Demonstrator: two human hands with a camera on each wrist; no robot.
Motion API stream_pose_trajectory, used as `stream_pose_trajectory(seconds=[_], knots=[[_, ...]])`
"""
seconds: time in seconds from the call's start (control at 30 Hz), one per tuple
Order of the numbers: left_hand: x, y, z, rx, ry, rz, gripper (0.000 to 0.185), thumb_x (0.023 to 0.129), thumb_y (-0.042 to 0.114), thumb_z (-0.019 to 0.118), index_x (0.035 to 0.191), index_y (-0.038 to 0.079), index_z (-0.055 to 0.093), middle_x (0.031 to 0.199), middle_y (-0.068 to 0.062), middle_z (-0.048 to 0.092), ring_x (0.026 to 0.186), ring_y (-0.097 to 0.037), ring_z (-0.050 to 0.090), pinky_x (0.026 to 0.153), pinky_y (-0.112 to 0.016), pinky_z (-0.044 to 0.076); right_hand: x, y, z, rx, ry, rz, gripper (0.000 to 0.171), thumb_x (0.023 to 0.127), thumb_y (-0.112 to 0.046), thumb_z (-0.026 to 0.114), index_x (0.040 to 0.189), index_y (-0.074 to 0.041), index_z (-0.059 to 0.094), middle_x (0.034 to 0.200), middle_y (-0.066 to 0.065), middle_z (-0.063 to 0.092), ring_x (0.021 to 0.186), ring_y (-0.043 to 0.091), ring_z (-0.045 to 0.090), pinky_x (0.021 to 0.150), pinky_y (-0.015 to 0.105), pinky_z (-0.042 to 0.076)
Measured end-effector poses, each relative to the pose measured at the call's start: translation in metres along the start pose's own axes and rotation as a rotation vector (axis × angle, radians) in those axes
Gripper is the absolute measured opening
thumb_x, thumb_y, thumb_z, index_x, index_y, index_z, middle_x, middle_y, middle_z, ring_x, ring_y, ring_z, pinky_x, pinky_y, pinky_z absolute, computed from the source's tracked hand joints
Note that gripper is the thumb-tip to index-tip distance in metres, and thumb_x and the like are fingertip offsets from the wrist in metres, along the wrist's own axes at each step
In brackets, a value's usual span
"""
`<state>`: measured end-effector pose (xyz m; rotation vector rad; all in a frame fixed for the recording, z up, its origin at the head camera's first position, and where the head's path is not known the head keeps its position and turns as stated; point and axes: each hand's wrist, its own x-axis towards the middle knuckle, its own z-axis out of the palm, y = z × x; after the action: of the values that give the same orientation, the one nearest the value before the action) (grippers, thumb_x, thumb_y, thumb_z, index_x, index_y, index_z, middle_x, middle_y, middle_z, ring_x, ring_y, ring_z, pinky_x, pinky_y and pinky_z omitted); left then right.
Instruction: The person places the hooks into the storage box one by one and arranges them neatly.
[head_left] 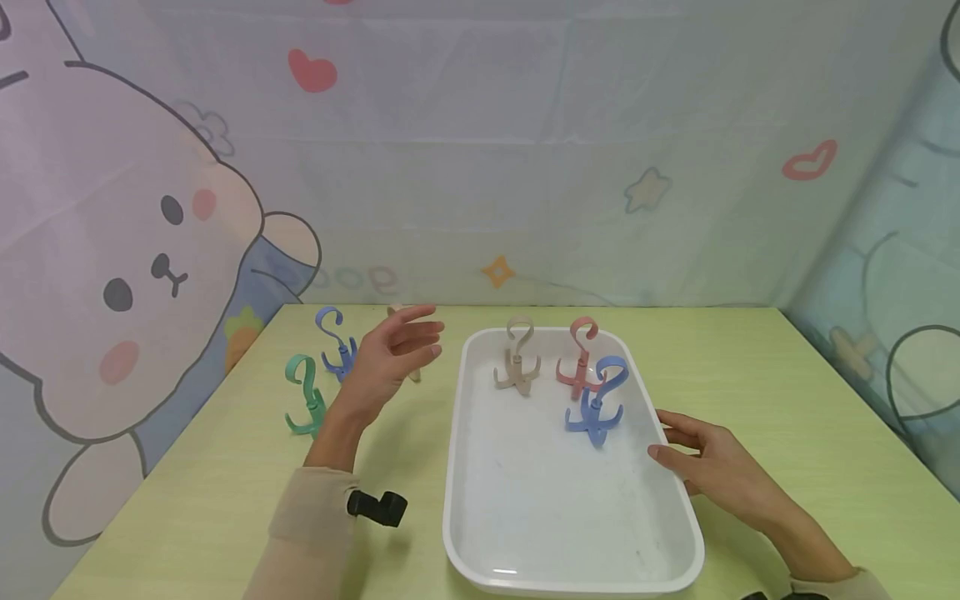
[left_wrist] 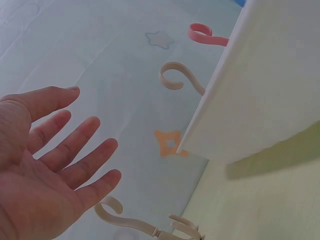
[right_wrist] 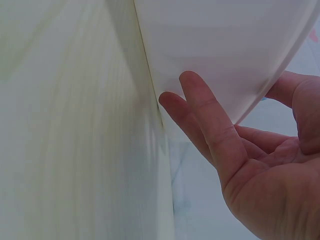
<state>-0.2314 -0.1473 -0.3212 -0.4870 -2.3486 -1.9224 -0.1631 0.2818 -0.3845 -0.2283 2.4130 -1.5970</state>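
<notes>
My left hand [head_left: 393, 354] hovers over the left half of the table, fingers loosely extended and holding nothing. Just behind it, partly hidden in the head view, stands a beige claw hook [left_wrist: 132, 223]. A blue claw hook [head_left: 342, 360] and a green one, the green claw hook [head_left: 315, 410], stand farther left. My right hand [head_left: 716, 467] holds the right rim of a white tray [head_left: 540, 517], thumb over the rim and fingers against the outer wall. Inside the tray's far half are a beige hook [head_left: 516, 375], a pink hook [head_left: 580, 382] and a blue hook [head_left: 595, 427].
The yellow-green table [head_left: 750, 367] carries the tray near its front middle. A cartoon-printed curtain [head_left: 480, 167] hangs along the back edge and round the sides. A small black wrist mount [head_left: 378, 507] sits on the left sleeve.
</notes>
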Motion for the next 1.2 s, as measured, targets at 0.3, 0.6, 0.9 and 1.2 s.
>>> stream_pose_trajectory(seconds=[0.3,0.6,0.9,1.2], knots=[[-0.007,0.003,-0.011,-0.024,-0.014,-0.011,0.058,0.103,0.009,0.068,0.157,0.013,0.048,0.153,-0.017,0.058,0.139,-0.032,0.060,0.102,-0.021,0.054,-0.001,-0.002,-0.001,-0.019,0.003,0.011,0.074,0.104,-0.022,0.068,0.163,0.003,0.031,0.149,0.035,0.053,0.105,0.029,0.077,0.076,0.042,0.067],[-0.020,-0.003,-0.025,0.010,0.012,-0.014,0.060,0.103,0.009,0.068,0.158,0.011,0.046,0.153,-0.019,0.058,0.135,-0.017,0.063,0.103,-0.018,0.053,-0.001,-0.002,-0.002,-0.014,0.001,0.007,0.074,0.105,-0.022,0.068,0.163,0.004,0.031,0.149,0.035,0.053,0.104,0.028,0.077,0.076,0.042,0.067],[-0.039,-0.008,-0.034,0.024,0.046,-0.051,0.062,0.102,0.010,0.069,0.159,0.011,0.044,0.155,-0.024,0.054,0.138,-0.023,0.062,0.101,-0.017,0.054,-0.001,-0.002,0.000,-0.014,0.000,0.017,0.074,0.105,-0.022,0.067,0.163,0.004,0.030,0.150,0.035,0.052,0.104,0.029,0.077,0.076,0.042,0.067],[-0.057,-0.011,-0.045,0.066,0.089,-0.052,0.066,0.103,0.014,0.070,0.161,0.014,0.040,0.156,-0.019,0.054,0.146,-0.037,0.054,0.100,-0.015,0.053,-0.001,-0.002,0.001,-0.005,-0.006,0.001,0.073,0.105,-0.021,0.068,0.163,0.004,0.032,0.148,0.035,0.054,0.102,0.028,0.077,0.076,0.042,0.067]])
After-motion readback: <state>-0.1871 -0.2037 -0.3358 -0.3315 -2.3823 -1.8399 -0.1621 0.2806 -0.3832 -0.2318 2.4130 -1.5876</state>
